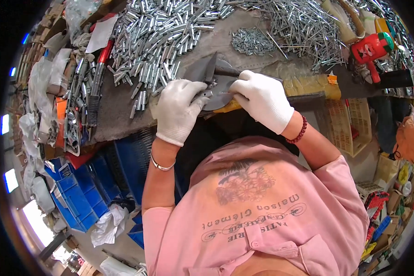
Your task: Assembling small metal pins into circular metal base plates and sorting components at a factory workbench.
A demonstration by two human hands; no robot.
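My left hand (178, 108), in a white knit glove, is closed in a pinch at a small shiny metal part (208, 93), mostly hidden by the fingers. Facing it, my gloved right hand (261, 99) has thumb and forefinger pressed together. Whatever is between them is too small to make out. Both hands are at a dark grey round metal plate (223, 83) at the bench's near edge. An upright dark blade-like piece (210, 66) and a dark bar (227, 71) stand by the plate, just beyond the fingertips.
Silvery metal tubes (163, 37) lie heaped at the back left. Long thin pins (303, 32) and a small-parts pile (253, 41) lie at the back right. A red bottle with a green cap (371, 48) stands right. Blue bins (80, 195) sit below left, a yellowish crate (352, 126) below right.
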